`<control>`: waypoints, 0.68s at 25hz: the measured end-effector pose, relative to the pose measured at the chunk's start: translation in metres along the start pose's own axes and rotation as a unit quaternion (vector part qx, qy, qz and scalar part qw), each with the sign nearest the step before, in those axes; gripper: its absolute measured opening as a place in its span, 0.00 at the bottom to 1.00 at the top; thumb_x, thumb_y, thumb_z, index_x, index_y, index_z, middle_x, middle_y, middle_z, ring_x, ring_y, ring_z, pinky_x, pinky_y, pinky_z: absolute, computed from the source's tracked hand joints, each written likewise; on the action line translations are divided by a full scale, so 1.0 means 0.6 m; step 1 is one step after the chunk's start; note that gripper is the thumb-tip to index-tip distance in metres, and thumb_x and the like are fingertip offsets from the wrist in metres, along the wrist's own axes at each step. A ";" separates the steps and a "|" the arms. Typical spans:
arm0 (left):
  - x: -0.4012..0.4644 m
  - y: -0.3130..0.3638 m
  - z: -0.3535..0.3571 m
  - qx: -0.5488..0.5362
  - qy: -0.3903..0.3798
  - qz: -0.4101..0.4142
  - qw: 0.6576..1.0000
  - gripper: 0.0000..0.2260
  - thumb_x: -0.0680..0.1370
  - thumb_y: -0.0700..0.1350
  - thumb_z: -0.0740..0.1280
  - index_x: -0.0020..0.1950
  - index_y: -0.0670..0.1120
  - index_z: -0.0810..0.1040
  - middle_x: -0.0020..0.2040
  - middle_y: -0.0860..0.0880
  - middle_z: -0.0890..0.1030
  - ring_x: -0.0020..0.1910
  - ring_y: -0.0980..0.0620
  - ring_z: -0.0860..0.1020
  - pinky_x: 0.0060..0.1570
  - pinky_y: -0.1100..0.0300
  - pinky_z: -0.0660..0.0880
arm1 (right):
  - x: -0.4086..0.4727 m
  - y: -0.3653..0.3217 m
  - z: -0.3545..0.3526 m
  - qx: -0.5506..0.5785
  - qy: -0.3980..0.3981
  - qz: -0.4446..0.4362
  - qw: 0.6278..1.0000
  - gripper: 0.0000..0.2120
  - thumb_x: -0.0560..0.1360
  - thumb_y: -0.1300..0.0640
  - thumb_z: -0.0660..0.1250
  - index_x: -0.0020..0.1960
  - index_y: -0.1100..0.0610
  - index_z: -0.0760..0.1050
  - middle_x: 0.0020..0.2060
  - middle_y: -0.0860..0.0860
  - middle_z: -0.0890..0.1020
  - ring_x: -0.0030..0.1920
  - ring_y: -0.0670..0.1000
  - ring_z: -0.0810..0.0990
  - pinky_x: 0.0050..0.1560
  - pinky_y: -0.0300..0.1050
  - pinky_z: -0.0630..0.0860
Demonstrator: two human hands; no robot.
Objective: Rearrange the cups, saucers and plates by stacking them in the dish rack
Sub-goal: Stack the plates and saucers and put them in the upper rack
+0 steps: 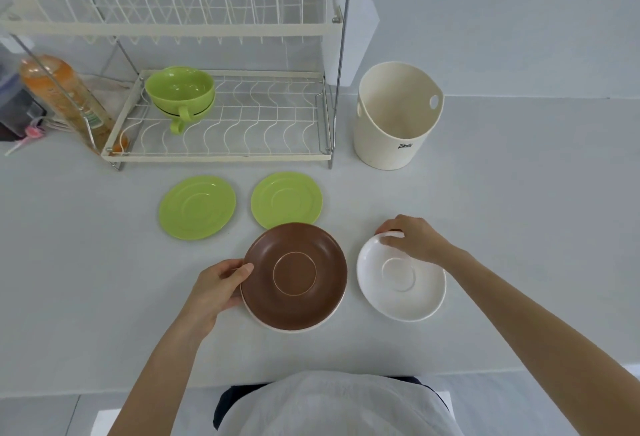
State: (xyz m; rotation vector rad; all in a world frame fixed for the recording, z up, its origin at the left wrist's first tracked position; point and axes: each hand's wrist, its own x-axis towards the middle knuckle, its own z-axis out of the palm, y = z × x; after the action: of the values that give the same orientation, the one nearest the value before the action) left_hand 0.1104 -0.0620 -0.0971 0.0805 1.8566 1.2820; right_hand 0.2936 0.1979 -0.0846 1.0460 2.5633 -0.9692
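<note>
A brown saucer [295, 276] rests on a pale plate whose rim [291, 329] shows beneath it. My left hand [220, 288] grips the left edge of this stack. Just to the right lies a white saucer [401, 278], and my right hand [410, 238] pinches its far rim. Two green saucers [197, 207] [286, 200] lie flat in front of the dish rack [221, 157]. Two green cups [180, 94], one nested in the other, sit at the left of the rack's lower shelf.
A cream plastic bucket [398, 116] stands right of the rack. An orange bottle [65, 99] and dark items sit to the rack's left. The rack's upper tier [173, 25] holds nothing. The counter's front edge runs close to my body.
</note>
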 end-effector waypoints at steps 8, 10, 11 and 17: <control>0.006 0.008 0.005 0.057 0.020 0.020 0.998 0.11 0.76 0.41 0.64 0.55 0.37 0.76 0.48 0.40 0.79 0.44 0.43 0.78 0.43 0.55 0.76 | 0.005 0.015 -0.020 0.030 -0.059 0.003 0.998 0.14 0.79 0.56 0.56 0.61 0.54 0.75 0.58 0.54 0.77 0.61 0.53 0.72 0.58 0.39 0.65; 0.007 0.008 0.004 0.061 0.017 0.017 0.998 0.11 0.76 0.41 0.64 0.55 0.39 0.76 0.48 0.41 0.79 0.44 0.44 0.78 0.44 0.54 0.76 | -0.001 0.008 -0.031 0.085 -0.042 0.010 0.995 0.13 0.78 0.55 0.58 0.60 0.53 0.76 0.55 0.52 0.77 0.58 0.52 0.73 0.56 0.39 0.65; 0.008 0.008 0.003 0.061 0.016 0.016 0.998 0.10 0.76 0.41 0.64 0.55 0.39 0.76 0.48 0.41 0.79 0.44 0.44 0.78 0.43 0.55 0.76 | -0.005 0.001 -0.037 0.118 -0.034 0.014 0.992 0.13 0.78 0.55 0.59 0.59 0.53 0.77 0.53 0.50 0.77 0.57 0.51 0.74 0.54 0.39 0.66; 0.012 0.006 -0.003 0.087 0.014 0.024 0.996 0.11 0.75 0.43 0.66 0.55 0.40 0.77 0.47 0.42 0.80 0.44 0.45 0.79 0.42 0.55 0.78 | -0.017 -0.069 -0.036 0.353 -0.019 0.064 0.933 0.13 0.76 0.57 0.62 0.59 0.57 0.77 0.52 0.53 0.80 0.53 0.54 0.78 0.58 0.51 0.74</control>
State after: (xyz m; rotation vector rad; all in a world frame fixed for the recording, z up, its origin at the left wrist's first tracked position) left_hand 0.1033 -0.0580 -0.0987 0.2022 1.9993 1.1557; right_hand 0.2739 0.1839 -0.0434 1.3008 2.0941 -1.9163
